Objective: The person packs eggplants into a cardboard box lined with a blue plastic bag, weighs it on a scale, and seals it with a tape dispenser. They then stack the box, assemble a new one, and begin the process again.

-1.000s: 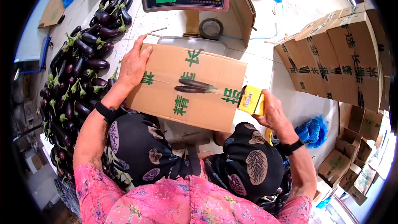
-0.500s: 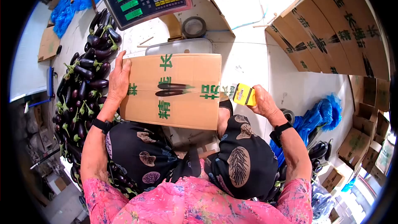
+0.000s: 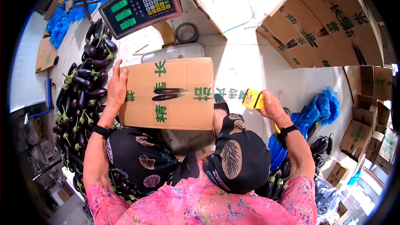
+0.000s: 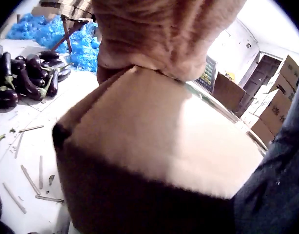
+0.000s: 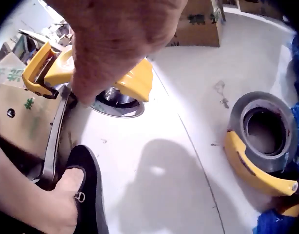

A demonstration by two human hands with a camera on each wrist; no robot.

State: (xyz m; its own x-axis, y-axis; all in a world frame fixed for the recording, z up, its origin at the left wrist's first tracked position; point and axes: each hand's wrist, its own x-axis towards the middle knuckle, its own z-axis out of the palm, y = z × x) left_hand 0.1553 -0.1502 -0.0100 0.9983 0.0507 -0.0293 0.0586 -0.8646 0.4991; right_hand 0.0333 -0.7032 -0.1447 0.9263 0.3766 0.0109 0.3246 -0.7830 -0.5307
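Observation:
A closed cardboard carton (image 3: 183, 73) with green lettering and an eggplant picture lies in front of the person's knees in the head view. The left hand (image 3: 118, 85) presses along its left end, fingers straight and pointing forward. Beyond the carton's right end, the right hand (image 3: 273, 107) grips a yellow tape dispenser (image 3: 252, 99). A clear tape strip (image 3: 229, 93) with green print stretches from the carton to the dispenser. In the left wrist view the palm lies against the carton's corner (image 4: 135, 112). The right wrist view has the dispenser (image 5: 137, 80) partly hidden behind the hand.
Eggplants (image 3: 83, 100) are heaped along the left. A scale display (image 3: 139, 6) and a grey tape roll (image 3: 186, 33) stand ahead. Printed cartons (image 3: 321, 25) are at the right, with blue plastic (image 3: 318, 108) below. A second dispenser (image 5: 259, 178) lies on the floor.
The right hand has drawn the dispenser away from the carton's right end, lengthening the tape strip between them. The left hand stays at the carton's left end. The head view has turned somewhat right.

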